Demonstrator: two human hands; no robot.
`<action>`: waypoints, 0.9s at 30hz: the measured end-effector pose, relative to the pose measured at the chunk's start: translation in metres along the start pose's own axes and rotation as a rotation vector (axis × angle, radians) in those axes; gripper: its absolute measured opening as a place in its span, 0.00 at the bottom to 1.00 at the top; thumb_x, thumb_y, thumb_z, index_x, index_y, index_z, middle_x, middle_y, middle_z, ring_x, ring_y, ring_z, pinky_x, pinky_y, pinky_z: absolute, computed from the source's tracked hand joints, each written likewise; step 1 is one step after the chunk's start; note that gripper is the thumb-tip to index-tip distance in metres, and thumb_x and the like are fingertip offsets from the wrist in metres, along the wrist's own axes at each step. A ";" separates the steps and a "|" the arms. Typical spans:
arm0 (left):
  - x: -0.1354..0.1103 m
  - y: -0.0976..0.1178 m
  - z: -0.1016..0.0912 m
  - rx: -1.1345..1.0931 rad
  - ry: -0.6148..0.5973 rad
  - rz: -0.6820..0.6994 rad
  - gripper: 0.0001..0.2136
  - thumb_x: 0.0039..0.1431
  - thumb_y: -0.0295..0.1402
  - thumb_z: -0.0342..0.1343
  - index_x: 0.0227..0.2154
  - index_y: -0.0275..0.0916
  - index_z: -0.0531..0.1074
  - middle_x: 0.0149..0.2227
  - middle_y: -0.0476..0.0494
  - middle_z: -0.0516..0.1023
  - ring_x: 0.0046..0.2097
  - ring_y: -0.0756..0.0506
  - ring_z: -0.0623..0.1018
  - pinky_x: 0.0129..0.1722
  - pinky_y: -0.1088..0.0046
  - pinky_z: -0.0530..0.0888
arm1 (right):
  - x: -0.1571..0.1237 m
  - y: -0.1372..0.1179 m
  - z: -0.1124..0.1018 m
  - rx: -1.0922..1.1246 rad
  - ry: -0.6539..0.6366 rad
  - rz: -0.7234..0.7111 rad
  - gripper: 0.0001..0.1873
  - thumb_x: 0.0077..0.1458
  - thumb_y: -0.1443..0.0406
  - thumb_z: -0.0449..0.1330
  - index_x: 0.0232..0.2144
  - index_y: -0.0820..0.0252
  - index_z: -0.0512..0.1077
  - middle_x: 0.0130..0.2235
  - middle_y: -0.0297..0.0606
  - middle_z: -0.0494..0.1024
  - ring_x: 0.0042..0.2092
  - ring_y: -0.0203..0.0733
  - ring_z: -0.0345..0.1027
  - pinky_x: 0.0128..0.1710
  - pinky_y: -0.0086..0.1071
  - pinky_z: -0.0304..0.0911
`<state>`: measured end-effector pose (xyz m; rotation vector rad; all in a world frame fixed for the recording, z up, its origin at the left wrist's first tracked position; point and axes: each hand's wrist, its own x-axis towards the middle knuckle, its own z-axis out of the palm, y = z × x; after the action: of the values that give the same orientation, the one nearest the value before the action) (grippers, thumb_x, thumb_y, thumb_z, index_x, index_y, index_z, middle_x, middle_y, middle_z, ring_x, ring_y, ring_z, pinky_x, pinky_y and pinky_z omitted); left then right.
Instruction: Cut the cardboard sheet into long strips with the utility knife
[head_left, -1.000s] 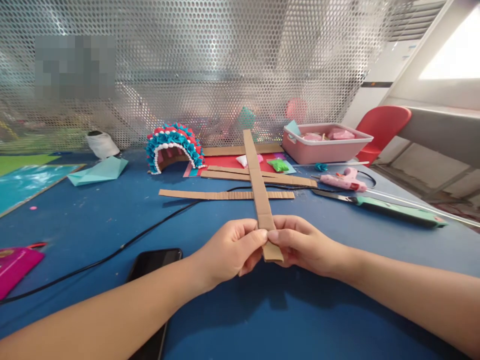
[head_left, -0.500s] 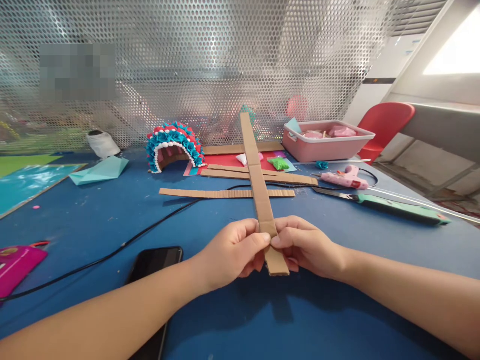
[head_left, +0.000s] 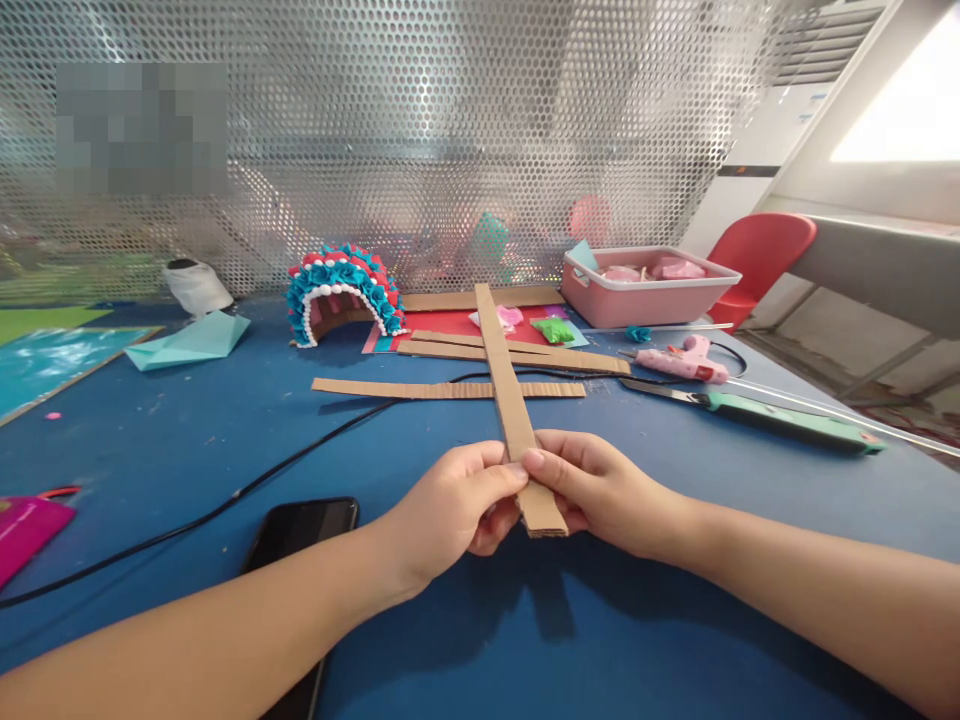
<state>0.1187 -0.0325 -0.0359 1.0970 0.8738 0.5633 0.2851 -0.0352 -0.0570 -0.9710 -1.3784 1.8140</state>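
Both my hands pinch the near end of a long brown cardboard strip (head_left: 504,385) that points away from me over the blue table (head_left: 225,440). My left hand (head_left: 457,505) grips it from the left, thumb on top. My right hand (head_left: 600,490) grips it from the right, fingers closed under it. Beyond the strip's middle lie more cardboard strips (head_left: 420,388) flat on the table, one crossing beneath it.
A black phone (head_left: 300,525) and a black cable (head_left: 247,490) lie at my left. A pink glue gun (head_left: 679,362), a green-handled knife (head_left: 772,417), a pink tub (head_left: 649,287), a blue-and-red paper arch (head_left: 345,292) and folded teal paper (head_left: 191,340) sit further back before a perforated metal screen.
The strip's far end rose and then dropped lower, and the strip slid slightly through my fingers. Both hands kept their pinch near the same spot.
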 end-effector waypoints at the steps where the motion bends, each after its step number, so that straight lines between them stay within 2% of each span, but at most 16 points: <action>1: 0.000 0.000 0.001 -0.002 0.002 0.002 0.11 0.53 0.38 0.52 0.23 0.37 0.62 0.14 0.56 0.58 0.17 0.57 0.53 0.16 0.80 0.48 | 0.000 0.000 0.001 0.026 -0.005 0.001 0.26 0.48 0.44 0.61 0.30 0.61 0.64 0.19 0.25 0.59 0.20 0.28 0.50 0.20 0.26 0.47; 6: -0.002 0.001 0.002 0.020 0.022 0.024 0.11 0.49 0.35 0.51 0.17 0.38 0.59 0.13 0.55 0.58 0.17 0.56 0.55 0.16 0.80 0.49 | -0.001 0.003 0.003 0.105 -0.027 -0.021 0.22 0.48 0.48 0.63 0.30 0.61 0.66 0.20 0.26 0.59 0.20 0.28 0.49 0.22 0.27 0.49; 9: -0.003 0.001 0.001 0.071 0.022 0.019 0.10 0.48 0.35 0.50 0.17 0.38 0.60 0.13 0.55 0.58 0.17 0.56 0.56 0.16 0.79 0.50 | -0.002 0.001 0.001 0.074 -0.043 -0.014 0.21 0.48 0.49 0.64 0.28 0.61 0.67 0.19 0.26 0.59 0.20 0.28 0.49 0.22 0.27 0.49; 14: -0.003 0.002 0.000 0.157 -0.066 0.005 0.10 0.53 0.37 0.48 0.22 0.37 0.65 0.13 0.55 0.60 0.16 0.55 0.58 0.17 0.79 0.56 | -0.005 -0.005 0.002 -0.063 -0.007 -0.064 0.19 0.51 0.52 0.61 0.24 0.62 0.67 0.18 0.28 0.61 0.19 0.28 0.50 0.18 0.26 0.45; 17: -0.002 0.001 0.001 0.156 -0.094 0.041 0.10 0.55 0.39 0.50 0.25 0.37 0.65 0.17 0.53 0.65 0.17 0.55 0.61 0.17 0.79 0.59 | -0.006 -0.007 0.005 -0.028 0.052 -0.044 0.16 0.53 0.55 0.58 0.22 0.61 0.65 0.18 0.30 0.63 0.19 0.31 0.55 0.18 0.27 0.47; 20: -0.002 0.000 0.002 0.122 -0.132 0.090 0.12 0.54 0.41 0.54 0.27 0.37 0.64 0.19 0.53 0.67 0.18 0.56 0.62 0.18 0.79 0.59 | -0.008 -0.006 0.006 -0.029 0.095 -0.025 0.15 0.52 0.57 0.57 0.20 0.60 0.63 0.17 0.29 0.62 0.19 0.30 0.54 0.19 0.27 0.48; 23: -0.002 -0.001 0.002 0.118 -0.133 0.156 0.16 0.55 0.47 0.54 0.30 0.37 0.64 0.22 0.51 0.70 0.19 0.56 0.62 0.18 0.79 0.59 | -0.007 -0.003 0.003 -0.088 0.060 -0.077 0.16 0.55 0.55 0.57 0.24 0.61 0.66 0.19 0.29 0.62 0.21 0.29 0.53 0.21 0.27 0.49; 27: 0.000 -0.002 -0.001 0.152 -0.052 0.178 0.19 0.56 0.51 0.52 0.29 0.38 0.64 0.24 0.49 0.72 0.20 0.55 0.62 0.19 0.79 0.58 | -0.004 0.002 -0.001 0.030 -0.033 -0.148 0.19 0.57 0.51 0.55 0.28 0.61 0.65 0.22 0.30 0.65 0.23 0.30 0.57 0.23 0.27 0.52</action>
<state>0.1176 -0.0332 -0.0381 1.3312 0.7878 0.6199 0.2880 -0.0383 -0.0585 -0.8056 -1.4005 1.7423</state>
